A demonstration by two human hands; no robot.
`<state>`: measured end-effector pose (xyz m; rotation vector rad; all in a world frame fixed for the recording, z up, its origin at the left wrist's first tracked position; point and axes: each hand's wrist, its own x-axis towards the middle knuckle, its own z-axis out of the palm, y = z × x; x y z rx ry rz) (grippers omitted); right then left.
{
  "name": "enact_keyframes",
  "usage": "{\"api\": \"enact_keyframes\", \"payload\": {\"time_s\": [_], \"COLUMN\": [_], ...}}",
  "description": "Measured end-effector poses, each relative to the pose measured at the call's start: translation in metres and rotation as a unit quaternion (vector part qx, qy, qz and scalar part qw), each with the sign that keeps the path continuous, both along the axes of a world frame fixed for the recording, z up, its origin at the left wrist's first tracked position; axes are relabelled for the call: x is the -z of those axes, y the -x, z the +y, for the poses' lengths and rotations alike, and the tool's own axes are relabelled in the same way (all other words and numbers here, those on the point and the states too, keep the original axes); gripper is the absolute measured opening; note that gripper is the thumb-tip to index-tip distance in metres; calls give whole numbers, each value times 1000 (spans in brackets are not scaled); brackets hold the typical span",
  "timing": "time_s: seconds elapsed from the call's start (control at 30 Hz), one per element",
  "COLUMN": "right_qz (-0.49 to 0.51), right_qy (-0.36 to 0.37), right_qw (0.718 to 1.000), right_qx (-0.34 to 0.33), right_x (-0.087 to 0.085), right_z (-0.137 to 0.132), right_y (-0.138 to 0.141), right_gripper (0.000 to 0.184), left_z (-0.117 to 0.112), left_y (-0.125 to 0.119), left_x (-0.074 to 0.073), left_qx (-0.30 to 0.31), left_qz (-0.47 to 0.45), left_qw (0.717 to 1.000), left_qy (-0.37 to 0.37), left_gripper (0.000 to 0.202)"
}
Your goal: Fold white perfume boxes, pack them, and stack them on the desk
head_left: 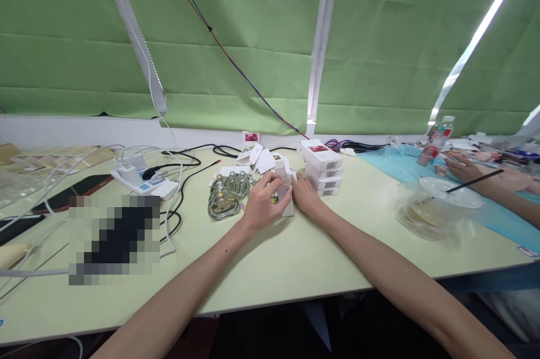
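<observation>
Near the middle of the table stands an upright small white box (287, 208). My left hand (266, 200) is closed on its left side, thumb in front and fingers curled over. My right hand (306, 194) presses against the box from the right; its fingertips are partly hidden. Just left of my left hand lie several clear glass bottles (223, 204) with shiny caps, grouped together. Behind the hands are loose white boxes and flaps (264, 161). To the right of my right hand rises a stack of white boxes (323, 165) with a red picture on top.
A power strip (137, 182) with plugs and tangled cables is at left, beside dark phones (71, 190) and a blurred patch. At right are a lidded plastic bowl (430, 212) with a black straw, a bottle (436, 139), blue sheeting (379, 161) and another person's hand (464, 169).
</observation>
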<state>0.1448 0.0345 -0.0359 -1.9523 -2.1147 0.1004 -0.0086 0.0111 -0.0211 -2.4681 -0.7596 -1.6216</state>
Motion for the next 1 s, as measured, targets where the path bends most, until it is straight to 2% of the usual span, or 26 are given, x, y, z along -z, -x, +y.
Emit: {"api": "enact_keyframes", "payload": {"time_s": [0.6,1.0], "right_qz": [-9,-2], "right_qy": [-23,-44], "right_qw": [999,998], "right_qx": [30,49], "right_x": [-9,-21], "right_z": [-4,-11], "right_y": [3,5], "right_gripper": [40,42], "left_z": [0,0], "left_y": [0,0], "left_x": [-1,-1], "left_qx": [-3,-10], "left_qz": [-4,-2], "left_qw": [1000,1000], "left_qy": [-7,-1], "left_gripper": [7,7]}}
